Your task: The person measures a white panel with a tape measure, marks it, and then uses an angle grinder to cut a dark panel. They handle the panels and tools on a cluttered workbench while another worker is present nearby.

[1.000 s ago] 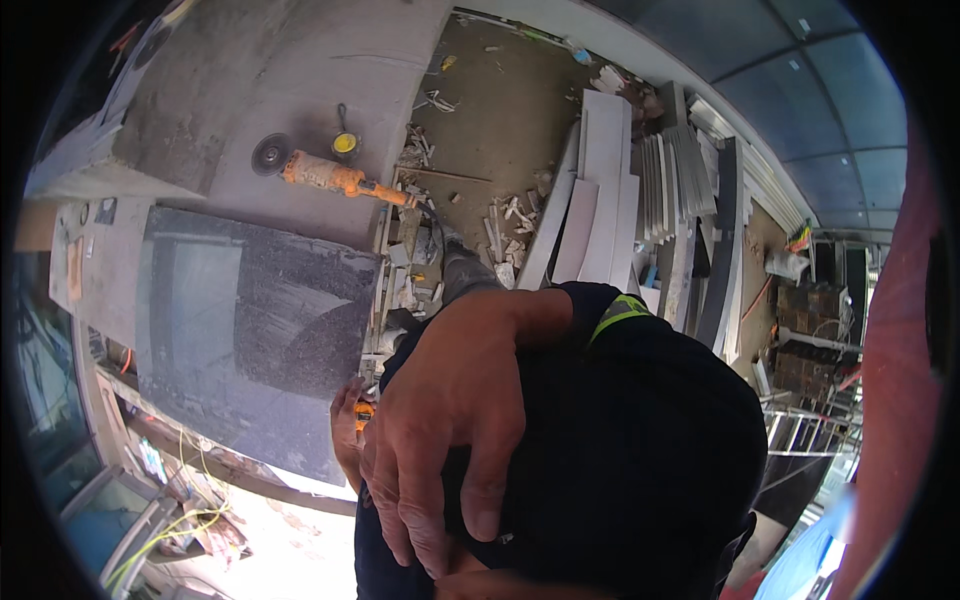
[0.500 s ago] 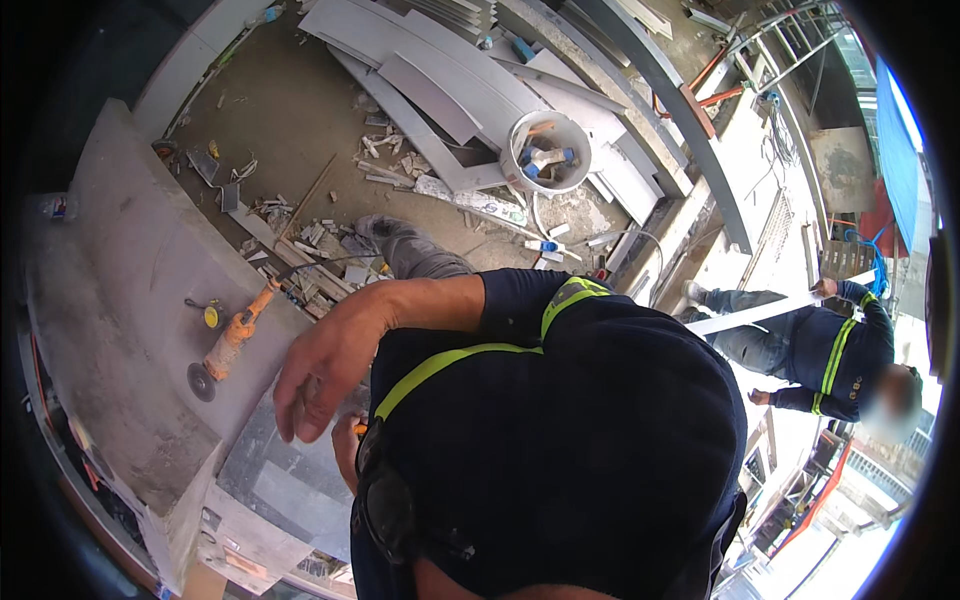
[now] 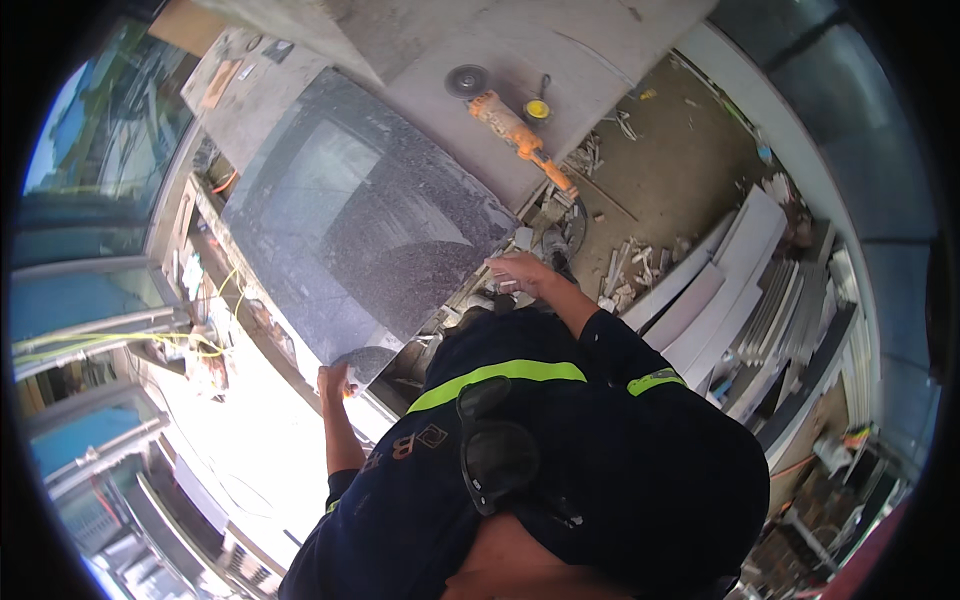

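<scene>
A large dusty dark-grey slab [image 3: 400, 215] lies flat in front of me, with paler patches on its surface. At its near left corner is my left hand [image 3: 335, 381], fingers closed; a small orange-red bit shows beside them, too small to name. My right hand [image 3: 518, 271] is at the slab's near right edge, fingers loosely bent and partly apart; whether it touches the slab is unclear. Beyond it, an orange angle grinder [image 3: 515, 130] with a dark disc rests on a grey board. Next to the grinder lies a small yellow round object [image 3: 538, 109].
Offcuts and rubble [image 3: 632, 268] litter the floor at right. Long pale panels [image 3: 720, 290] are stacked farther right. Yellow cables [image 3: 150, 340] run at left beside window frames. Sunglasses [image 3: 497, 450] hang on my shirt front.
My view has swung round, bringing the whole slab before me. My hands, close together earlier, are now apart at the slab's near side. The other person is out of view.
</scene>
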Action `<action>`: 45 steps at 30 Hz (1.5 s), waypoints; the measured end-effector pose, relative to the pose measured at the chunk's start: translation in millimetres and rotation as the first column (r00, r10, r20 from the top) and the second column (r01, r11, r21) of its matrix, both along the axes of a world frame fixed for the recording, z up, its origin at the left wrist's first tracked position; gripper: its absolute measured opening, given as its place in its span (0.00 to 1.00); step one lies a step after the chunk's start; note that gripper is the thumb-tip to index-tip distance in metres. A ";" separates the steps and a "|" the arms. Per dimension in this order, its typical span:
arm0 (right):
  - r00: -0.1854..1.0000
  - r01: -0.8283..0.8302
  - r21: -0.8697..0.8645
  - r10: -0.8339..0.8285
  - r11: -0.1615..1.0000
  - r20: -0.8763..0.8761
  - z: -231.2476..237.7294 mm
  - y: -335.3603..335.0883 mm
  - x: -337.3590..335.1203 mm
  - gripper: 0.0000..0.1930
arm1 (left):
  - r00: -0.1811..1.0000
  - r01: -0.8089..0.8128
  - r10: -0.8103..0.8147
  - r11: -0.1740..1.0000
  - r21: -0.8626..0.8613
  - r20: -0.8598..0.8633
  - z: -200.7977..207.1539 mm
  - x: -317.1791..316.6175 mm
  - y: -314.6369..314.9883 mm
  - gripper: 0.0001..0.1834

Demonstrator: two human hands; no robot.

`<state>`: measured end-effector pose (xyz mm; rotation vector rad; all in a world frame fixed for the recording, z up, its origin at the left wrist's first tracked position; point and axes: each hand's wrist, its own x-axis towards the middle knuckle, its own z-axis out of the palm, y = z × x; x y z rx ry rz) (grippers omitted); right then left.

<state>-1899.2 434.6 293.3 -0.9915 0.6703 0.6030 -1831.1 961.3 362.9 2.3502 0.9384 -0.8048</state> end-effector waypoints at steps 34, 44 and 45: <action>-0.206 -0.471 -0.486 0.443 0.736 0.872 391.4 -22.4 110.3 0.20 | 0.534 -0.543 0.842 0.412 -0.732 0.078 -32.6 -137.1 -79.4 0.07; -0.710 -0.445 -0.690 0.244 0.571 0.660 528.0 -3.2 71.4 0.09 | 0.609 -0.669 0.695 0.709 -0.222 0.382 18.0 -132.3 -106.4 0.34; -0.722 -0.396 -0.704 0.274 0.589 0.635 530.5 -7.0 72.6 0.09 | 0.626 -0.643 0.664 0.736 -0.212 0.408 24.5 -130.2 -107.5 0.35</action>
